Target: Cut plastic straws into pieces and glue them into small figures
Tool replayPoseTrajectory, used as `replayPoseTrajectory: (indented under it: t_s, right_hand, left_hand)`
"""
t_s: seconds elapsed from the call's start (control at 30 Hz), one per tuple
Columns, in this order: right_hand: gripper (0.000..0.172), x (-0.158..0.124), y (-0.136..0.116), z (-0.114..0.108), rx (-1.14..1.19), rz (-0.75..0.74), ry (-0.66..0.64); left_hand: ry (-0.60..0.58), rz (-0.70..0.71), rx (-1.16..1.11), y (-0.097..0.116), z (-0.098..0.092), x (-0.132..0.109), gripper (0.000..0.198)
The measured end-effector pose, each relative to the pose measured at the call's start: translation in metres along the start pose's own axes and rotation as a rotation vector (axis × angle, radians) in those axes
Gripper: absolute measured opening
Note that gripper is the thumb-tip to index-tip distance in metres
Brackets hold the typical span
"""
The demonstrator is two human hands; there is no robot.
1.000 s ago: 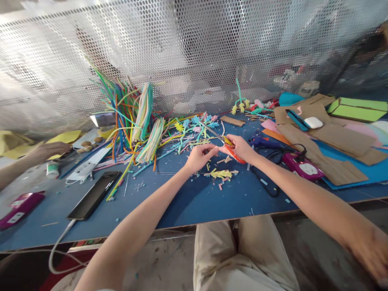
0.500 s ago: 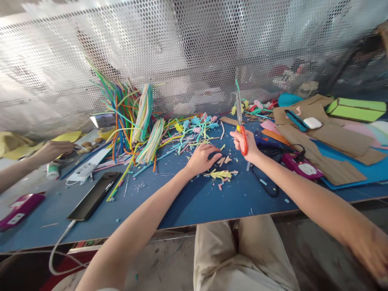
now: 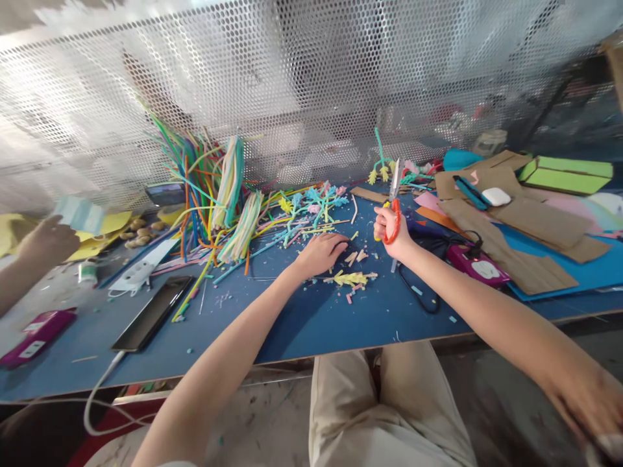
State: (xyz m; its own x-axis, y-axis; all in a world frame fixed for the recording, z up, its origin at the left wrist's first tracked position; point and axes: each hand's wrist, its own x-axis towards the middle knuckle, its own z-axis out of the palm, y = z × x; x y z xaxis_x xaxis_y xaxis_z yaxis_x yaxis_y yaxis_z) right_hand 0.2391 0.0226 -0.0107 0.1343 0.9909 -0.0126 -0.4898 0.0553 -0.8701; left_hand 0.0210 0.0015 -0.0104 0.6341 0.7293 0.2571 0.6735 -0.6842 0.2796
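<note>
While the right hand [image 3: 386,226] grips the red-and-yellow-handled metal scissors [image 3: 396,209], the left hand [image 3: 322,253] lies palm down on the flat blue counter [image 3: 341,331], its fingers loosely extended; whatever is beneath them is hidden. The fuzzy yellow leaf-like sprig [image 3: 349,279] rests on the near side of the left hand and mostly to its right, its long axis running crosswise; of the two hands, the left is the nearer. Short pale-pink cut strips [image 3: 361,256] lie between the hands, close to the left. Relative to one second earlier, when both hands meet beside the scissors, they are now apart, and the blades point forward with a slight rightward lean instead of toward the left.
</note>
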Motion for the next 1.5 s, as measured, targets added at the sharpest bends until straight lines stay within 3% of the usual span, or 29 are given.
replayPoseTrajectory:
  t_s: [0.2,0.33,0.43,0.57,0.67,0.93,1.17,1.5]
  right_hand:
    - [0.056,-0.001,-0.004,0.002,0.014,-0.008,0.003]
    - [0.055,0.0,-0.001,0.0,0.01,-0.007,-0.015]
    - [0.053,0.003,0.0,-0.001,-0.001,-0.014,-0.012]
    - [0.05,0.005,-0.001,-0.001,-0.009,-0.017,-0.005]
    - [0.048,0.005,-0.001,-0.001,-0.005,-0.014,0.001]
    - [0.052,0.008,0.004,-0.003,0.002,-0.012,-0.024]
    - [0.051,0.008,0.004,-0.004,0.014,-0.014,-0.035]
    - [0.051,0.008,0.004,-0.004,0.021,-0.027,-0.037]
  left_hand:
    - [-0.041,-0.074,0.211,-0.014,-0.012,0.026,0.031]
    - [-0.038,-0.271,0.258,-0.013,-0.016,0.057,0.031]
    - [-0.021,-0.413,0.272,-0.012,-0.01,0.082,0.033]
    - [-0.082,-0.605,0.291,-0.011,0.002,0.108,0.037]
    - [-0.085,-0.633,0.293,-0.011,0.01,0.119,0.038]
    - [-0.049,-0.614,0.274,-0.013,0.016,0.118,0.035]
    - [0.0,-0.592,0.241,-0.017,0.02,0.111,0.044]
    - [-0.005,-0.577,0.289,-0.011,0.023,0.11,0.033]
